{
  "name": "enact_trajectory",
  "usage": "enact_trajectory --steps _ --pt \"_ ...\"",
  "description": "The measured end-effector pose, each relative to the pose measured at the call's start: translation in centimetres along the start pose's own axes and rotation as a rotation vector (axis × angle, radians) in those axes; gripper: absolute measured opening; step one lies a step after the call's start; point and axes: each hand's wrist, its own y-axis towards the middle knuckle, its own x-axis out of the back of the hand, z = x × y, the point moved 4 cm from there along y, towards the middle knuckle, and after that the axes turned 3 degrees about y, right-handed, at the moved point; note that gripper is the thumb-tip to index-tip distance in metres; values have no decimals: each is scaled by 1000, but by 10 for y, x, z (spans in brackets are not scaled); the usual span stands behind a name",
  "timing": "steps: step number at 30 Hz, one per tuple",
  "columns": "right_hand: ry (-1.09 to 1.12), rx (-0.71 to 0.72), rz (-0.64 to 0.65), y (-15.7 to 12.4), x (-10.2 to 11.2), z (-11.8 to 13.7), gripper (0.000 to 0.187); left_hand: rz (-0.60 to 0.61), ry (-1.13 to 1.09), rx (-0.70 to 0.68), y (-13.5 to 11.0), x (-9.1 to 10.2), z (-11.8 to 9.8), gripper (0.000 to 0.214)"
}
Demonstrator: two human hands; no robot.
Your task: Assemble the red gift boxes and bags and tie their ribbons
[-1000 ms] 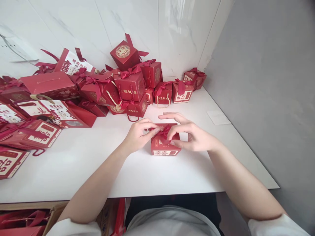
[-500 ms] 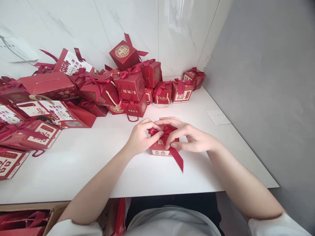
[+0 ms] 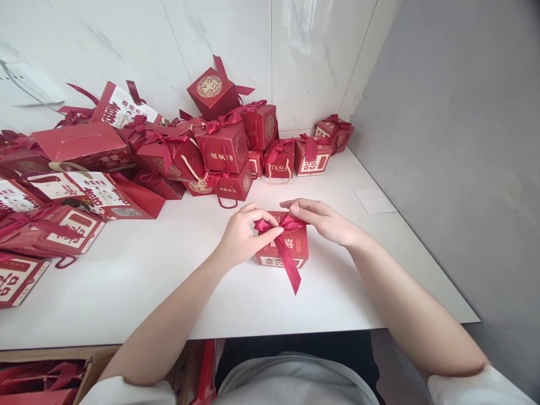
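Observation:
A small red gift box [image 3: 301, 252] with gold and white lettering stands on the table in front of me. Across its top lies a dark red satin ribbon bow [image 3: 293, 223], one long tail hanging down over the near face. My left hand [image 3: 247, 233] pinches the bow near its knot between thumb and fingers. At the bow's right loop is my right hand [image 3: 324, 220], its thumb and fingers closed together on the loop's upper edge. The fingertips of the right hand partly hide the back of the box.
Several red gift boxes with bows [image 3: 223, 146] are piled along the wall. Larger red boxes [image 3: 84, 147] crowd the left side. A white slip of paper [image 3: 375, 201] lies at the right, near the grey panel [image 3: 442, 157]. Below the table's left edge stands a cardboard carton [image 3: 95, 363] holding red items.
My right hand has moved up and back from the ribbon's front tail to the right loop. The tail now hangs farther left, uncovering the box front. My left hand keeps its pinch.

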Motion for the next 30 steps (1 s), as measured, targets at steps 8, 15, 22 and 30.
enact_trajectory --steps 8,15,22,30 --pt "-58 85 -40 -2 -2 4 38 59 18 -59 1 5 1 14" --pt "-41 123 -89 -2 -1 5 37 198 -98 -156 4 18 2 15" --pt "-99 155 -99 -5 -3 11 33 284 -120 -49 4 17 4 31" --pt "-224 218 -136 -10 -8 20 27 243 -167 59 4 13 11 41"
